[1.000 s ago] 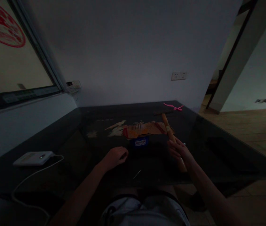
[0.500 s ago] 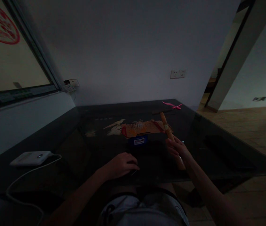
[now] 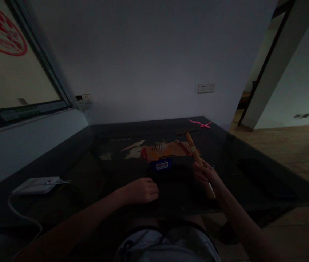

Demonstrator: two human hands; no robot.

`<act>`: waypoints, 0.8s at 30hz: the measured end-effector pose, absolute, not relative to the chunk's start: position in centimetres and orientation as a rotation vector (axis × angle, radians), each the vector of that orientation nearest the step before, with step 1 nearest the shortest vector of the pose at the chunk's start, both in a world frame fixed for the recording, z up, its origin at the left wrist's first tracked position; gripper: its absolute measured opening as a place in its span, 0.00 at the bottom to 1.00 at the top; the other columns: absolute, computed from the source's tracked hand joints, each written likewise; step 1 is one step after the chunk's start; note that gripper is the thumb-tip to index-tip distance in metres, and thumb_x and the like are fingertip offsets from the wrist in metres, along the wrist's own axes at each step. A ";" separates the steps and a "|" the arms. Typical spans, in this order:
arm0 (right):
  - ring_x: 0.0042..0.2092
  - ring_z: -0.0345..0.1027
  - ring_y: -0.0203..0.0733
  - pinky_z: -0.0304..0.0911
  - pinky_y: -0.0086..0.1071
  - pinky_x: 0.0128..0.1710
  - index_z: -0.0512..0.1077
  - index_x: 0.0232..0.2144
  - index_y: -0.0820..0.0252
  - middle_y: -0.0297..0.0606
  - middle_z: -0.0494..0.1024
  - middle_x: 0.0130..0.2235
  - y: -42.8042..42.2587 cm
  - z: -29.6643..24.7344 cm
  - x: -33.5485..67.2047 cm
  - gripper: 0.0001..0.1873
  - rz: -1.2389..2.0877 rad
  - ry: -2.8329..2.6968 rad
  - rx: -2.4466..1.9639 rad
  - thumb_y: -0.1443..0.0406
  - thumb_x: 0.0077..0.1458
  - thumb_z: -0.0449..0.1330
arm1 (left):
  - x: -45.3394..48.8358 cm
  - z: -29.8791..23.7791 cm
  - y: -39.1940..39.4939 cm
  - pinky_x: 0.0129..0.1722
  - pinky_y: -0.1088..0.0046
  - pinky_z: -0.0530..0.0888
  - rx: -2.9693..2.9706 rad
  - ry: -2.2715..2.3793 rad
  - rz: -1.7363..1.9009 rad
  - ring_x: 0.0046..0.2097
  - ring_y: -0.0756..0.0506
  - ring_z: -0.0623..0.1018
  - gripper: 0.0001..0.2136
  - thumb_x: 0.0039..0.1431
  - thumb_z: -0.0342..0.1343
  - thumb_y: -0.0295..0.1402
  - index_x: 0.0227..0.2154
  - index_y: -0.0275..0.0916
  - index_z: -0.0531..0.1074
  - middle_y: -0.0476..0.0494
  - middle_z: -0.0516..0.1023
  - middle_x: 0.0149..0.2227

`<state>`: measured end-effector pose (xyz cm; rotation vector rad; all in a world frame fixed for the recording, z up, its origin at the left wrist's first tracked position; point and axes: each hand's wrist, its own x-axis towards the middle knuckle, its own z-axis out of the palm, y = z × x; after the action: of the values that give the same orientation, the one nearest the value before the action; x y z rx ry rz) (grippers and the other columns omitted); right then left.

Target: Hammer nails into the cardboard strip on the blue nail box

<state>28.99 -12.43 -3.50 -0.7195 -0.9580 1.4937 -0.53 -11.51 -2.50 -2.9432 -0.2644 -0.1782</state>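
Note:
My right hand (image 3: 206, 174) is closed round the wooden handle of a hammer (image 3: 195, 153), whose dark head points away from me over the black glass table (image 3: 252, 160). My left hand (image 3: 143, 191) rests on the table near the front edge with its fingers curled in; what they hold, if anything, is hidden. Just beyond both hands stands a small blue box (image 3: 161, 165). Behind the box lies an orange, flat piece (image 3: 165, 150) with thin upright pins on it.
A white device (image 3: 38, 185) with a cable lies at the table's left. A pink ribbon (image 3: 200, 123) sits at the far right corner. Pale scraps (image 3: 134, 149) lie left of the orange piece. Wall sockets (image 3: 206, 87) are behind; a doorway opens at right.
My left hand drew back from near the blue box to the front edge and curled over the spot where a thin pin lay; the pin no longer shows. The hammer stayed gripped.

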 end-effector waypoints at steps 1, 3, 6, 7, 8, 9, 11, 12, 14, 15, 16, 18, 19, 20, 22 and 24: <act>0.12 0.41 0.21 0.41 0.16 0.09 0.64 0.41 0.55 0.21 0.58 0.18 -12.5 -3.4 29.0 0.16 1.497 -0.955 -0.721 0.63 0.48 0.62 | -0.5 -2.6 -11.5 0.40 0.73 0.65 -2.932 -0.244 -0.153 0.36 0.51 0.72 0.07 0.59 0.46 0.26 0.30 0.39 0.69 0.44 0.74 0.33; 0.12 0.41 0.21 0.41 0.17 0.09 0.64 0.40 0.55 0.21 0.58 0.18 -12.5 -3.3 28.9 0.16 1.500 -0.958 -0.723 0.62 0.48 0.62 | -0.3 -2.8 -11.5 0.38 0.72 0.65 -2.909 -0.193 -0.098 0.35 0.50 0.71 0.08 0.59 0.44 0.24 0.30 0.38 0.68 0.43 0.74 0.33; 0.12 0.41 0.21 0.41 0.17 0.08 0.65 0.38 0.55 0.21 0.59 0.17 -12.4 -3.3 29.0 0.15 1.491 -0.971 -0.715 0.62 0.47 0.63 | -0.2 -2.9 -11.5 0.36 0.71 0.64 -2.936 -0.331 -0.115 0.34 0.49 0.71 0.06 0.58 0.46 0.27 0.31 0.37 0.67 0.45 0.74 0.32; 0.12 0.41 0.21 0.41 0.17 0.08 0.65 0.38 0.55 0.21 0.59 0.17 -12.3 -3.3 29.0 0.15 1.487 -0.975 -0.714 0.62 0.47 0.63 | -0.1 -2.9 -11.5 0.36 0.72 0.64 -2.969 -0.398 -0.134 0.35 0.49 0.71 0.05 0.58 0.47 0.28 0.33 0.38 0.68 0.45 0.74 0.32; 0.12 0.42 0.21 0.41 0.17 0.08 0.65 0.38 0.55 0.21 0.60 0.18 -12.3 -3.4 29.0 0.15 1.486 -0.981 -0.715 0.62 0.47 0.63 | -0.1 -2.8 -11.6 0.36 0.72 0.64 -3.006 -0.458 -0.151 0.36 0.49 0.71 0.06 0.57 0.48 0.28 0.37 0.39 0.68 0.45 0.74 0.33; 0.12 0.42 0.21 0.41 0.17 0.08 0.65 0.38 0.55 0.21 0.60 0.18 -12.2 -3.5 29.1 0.15 1.484 -0.986 -0.718 0.62 0.46 0.63 | 0.1 -2.7 -11.7 0.37 0.72 0.64 -3.042 -0.511 -0.165 0.37 0.49 0.71 0.09 0.57 0.48 0.29 0.41 0.40 0.67 0.46 0.74 0.35; 0.12 0.42 0.21 0.41 0.17 0.08 0.65 0.39 0.55 0.21 0.60 0.18 -12.2 -3.7 29.2 0.16 1.484 -0.992 -0.724 0.62 0.47 0.63 | 0.3 -2.3 -12.0 0.37 0.73 0.65 -3.106 -0.599 -0.192 0.38 0.49 0.71 0.16 0.57 0.47 0.27 0.48 0.43 0.64 0.46 0.73 0.37; 0.12 0.42 0.21 0.41 0.17 0.08 0.65 0.40 0.55 0.21 0.60 0.18 -12.1 -3.7 29.2 0.17 1.485 -0.993 -0.725 0.62 0.47 0.62 | 0.4 -2.1 -12.1 0.38 0.74 0.65 -3.135 -0.636 -0.205 0.38 0.49 0.71 0.18 0.56 0.47 0.27 0.51 0.45 0.62 0.46 0.73 0.37; 0.12 0.42 0.21 0.41 0.18 0.08 0.64 0.42 0.55 0.21 0.60 0.19 -12.1 -3.8 29.2 0.18 1.485 -0.999 -0.723 0.62 0.48 0.62 | 0.6 -1.8 -12.3 0.38 0.75 0.66 -3.194 -0.717 -0.241 0.39 0.49 0.71 0.20 0.56 0.47 0.26 0.51 0.46 0.63 0.47 0.72 0.37; 0.12 0.42 0.21 0.41 0.18 0.08 0.64 0.42 0.55 0.21 0.60 0.19 -12.1 -3.8 29.2 0.18 1.483 -1.002 -0.721 0.62 0.48 0.62 | 0.7 -1.7 -12.4 0.39 0.75 0.66 -3.227 -0.763 -0.267 0.39 0.49 0.72 0.19 0.55 0.47 0.25 0.50 0.46 0.64 0.47 0.72 0.38; 0.12 0.42 0.21 0.41 0.18 0.08 0.64 0.43 0.55 0.21 0.59 0.19 -12.2 -3.7 29.2 0.18 1.482 -1.005 -0.720 0.62 0.48 0.62 | 0.8 -1.6 -12.4 0.39 0.76 0.66 -3.261 -0.811 -0.304 0.40 0.50 0.72 0.18 0.55 0.47 0.25 0.49 0.46 0.65 0.47 0.72 0.39; 0.12 0.42 0.21 0.41 0.18 0.08 0.64 0.43 0.55 0.21 0.59 0.18 -12.2 -3.6 29.1 0.19 1.480 -1.005 -0.724 0.61 0.48 0.62 | 1.0 -1.6 -12.3 0.41 0.76 0.67 -3.324 -0.912 -0.418 0.41 0.50 0.72 0.17 0.55 0.47 0.25 0.47 0.44 0.67 0.47 0.73 0.40; 0.12 0.42 0.21 0.41 0.18 0.08 0.64 0.43 0.55 0.21 0.58 0.18 -12.2 -3.5 29.1 0.19 1.479 -1.001 -0.727 0.61 0.48 0.62 | 1.1 -1.6 -12.3 0.42 0.76 0.67 -3.344 -0.963 -0.494 0.41 0.50 0.72 0.16 0.55 0.46 0.25 0.46 0.43 0.67 0.47 0.73 0.41; 0.12 0.41 0.21 0.40 0.17 0.08 0.64 0.43 0.55 0.21 0.58 0.18 -12.3 -3.5 29.1 0.19 1.479 -0.996 -0.731 0.61 0.48 0.62 | 1.1 -1.5 -12.2 0.42 0.77 0.67 -3.354 -1.008 -0.573 0.41 0.51 0.72 0.15 0.56 0.46 0.25 0.45 0.42 0.68 0.47 0.73 0.41; 0.12 0.41 0.21 0.40 0.17 0.08 0.64 0.43 0.55 0.21 0.58 0.18 -12.3 -3.4 29.0 0.20 1.483 -0.990 -0.735 0.62 0.47 0.62 | 1.4 -1.3 -12.2 0.41 0.77 0.67 -3.349 -1.067 -0.713 0.40 0.51 0.72 0.14 0.56 0.46 0.26 0.43 0.40 0.69 0.46 0.73 0.40; 0.12 0.42 0.21 0.40 0.17 0.08 0.64 0.44 0.56 0.21 0.58 0.18 -12.3 -3.4 29.0 0.20 1.492 -0.990 -0.732 0.62 0.47 0.62 | 1.6 -0.7 -12.3 0.40 0.76 0.68 -3.338 -1.067 -0.824 0.38 0.51 0.72 0.13 0.56 0.46 0.26 0.42 0.39 0.70 0.46 0.73 0.39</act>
<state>29.02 -12.32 -3.38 -0.7318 -0.9896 1.4924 1.61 -12.34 -0.68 -3.3380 -1.0670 -0.8241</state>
